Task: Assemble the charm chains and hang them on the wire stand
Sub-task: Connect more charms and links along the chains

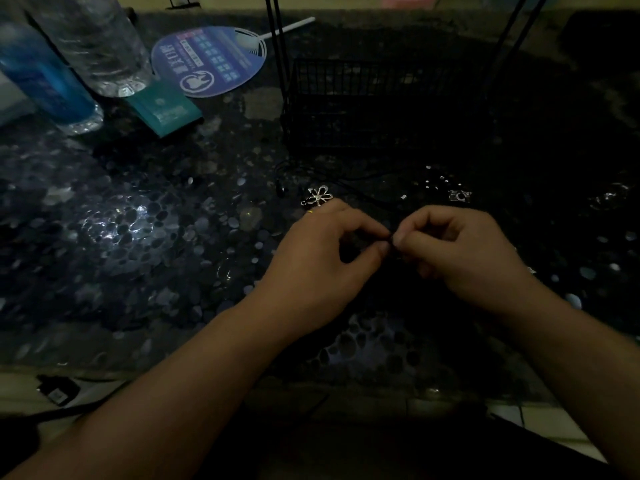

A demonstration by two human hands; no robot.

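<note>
Pinching one small dark piece, too dim to name, between left hand (pixel 322 258) and right hand (pixel 460 251), fingertips meeting just above the table (pixel 138 237), thumb and forefinger of each curled onto it. Just beyond the left knuckles, a silver flower charm (pixel 320 195) lying flat, with a thin black cord (pixel 346 178) trailing past it toward a small dark bead or clasp on the left. Farther right, a scatter of tiny bright findings (pixel 440 181) and a small square silver charm (pixel 460 195), well apart from both hands. Behind all this, a black wire stand (pixel 381 105) with a basket-like base and thin upright rods rising out of frame; whether anything hangs on it cannot be told from here. Far left, a clear water bottle (pixel 100 43) and a blue bottle (pixel 45 77) standing upright side by side, a teal booklet (pixel 164 107) against the clear one's foot, and a blue printed hand fan (pixel 211 60) lying flat with its white handle pointing toward the stand's rods. Underneath, a dark glossy tabletop patterned with pebble-like ovals, catching one bright glare patch left of centre. Below the near edge, pale floor tiles and a black cable with a small plug (pixel 57 393). Very dim throughout, the right side nearly black.
</note>
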